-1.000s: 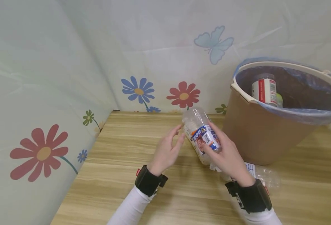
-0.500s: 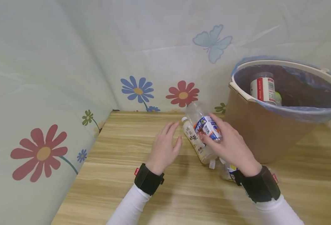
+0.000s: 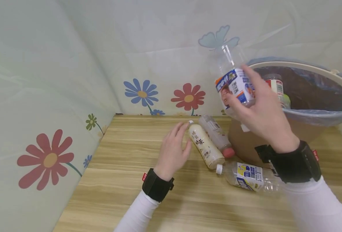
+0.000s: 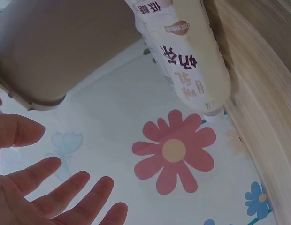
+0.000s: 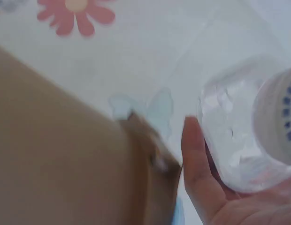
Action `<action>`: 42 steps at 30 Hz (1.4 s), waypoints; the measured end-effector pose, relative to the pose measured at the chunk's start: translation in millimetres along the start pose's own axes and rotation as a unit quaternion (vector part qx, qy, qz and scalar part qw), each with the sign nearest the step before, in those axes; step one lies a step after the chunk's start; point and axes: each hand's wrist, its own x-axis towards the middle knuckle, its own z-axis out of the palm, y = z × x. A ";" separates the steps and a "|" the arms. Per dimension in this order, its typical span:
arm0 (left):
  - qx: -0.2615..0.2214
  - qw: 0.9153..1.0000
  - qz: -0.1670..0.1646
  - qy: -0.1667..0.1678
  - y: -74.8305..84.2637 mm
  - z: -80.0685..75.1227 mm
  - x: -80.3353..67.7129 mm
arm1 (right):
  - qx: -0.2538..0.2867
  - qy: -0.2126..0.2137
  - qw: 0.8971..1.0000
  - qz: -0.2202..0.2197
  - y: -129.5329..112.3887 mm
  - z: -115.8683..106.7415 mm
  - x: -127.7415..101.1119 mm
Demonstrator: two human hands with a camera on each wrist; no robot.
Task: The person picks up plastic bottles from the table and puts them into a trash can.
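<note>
— Three bottles lie on the bench [image 3: 159, 199]; the fourth, a clear empty bottle [image 3: 233, 83] with a blue-and-white label, is up in the right hand [image 3: 261, 112], fingers wrapped round its middle, at about two o'clock from the left hand, level with the bin's rim.

— How would you drop it in well?

— I'd carry it further toward three o'clock until it hangs over the lined opening of the brown bin [image 3: 301, 96], then loosen the fingers. Right now it looks to sit at the near rim, so letting go here could bounce it off the edge.

— And the other hand?

— The left hand [image 3: 174, 151] is wide, fingers relaxed, holding nothing, just beside the milk-tea bottle [image 3: 206, 146]. A red-capped bottle [image 3: 217, 135] lies at that one's two o'clock, against the bin's foot.
</note>
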 end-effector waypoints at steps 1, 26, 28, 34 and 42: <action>-0.003 1.000 0.002 0.001 1.6 0.4 0.1 | 0.004 0.018 1.000 0.006 -0.3 -5.2 4.6; -0.033 0.999 0.001 0.014 6.1 4.5 -3.0 | -0.058 0.038 0.992 0.109 26.1 -39.4 33.3; -0.035 0.999 -0.001 0.014 5.5 4.8 -2.6 | -0.062 0.031 0.992 0.103 30.4 -37.7 31.6; -0.039 0.999 -0.007 0.007 1.7 7.8 -1.9 | -0.063 0.061 0.994 0.065 34.1 -27.5 21.3; -0.030 0.999 -0.019 -0.005 -1.5 12.5 1.6 | 0.020 0.212 0.974 -0.075 23.8 0.2 -3.4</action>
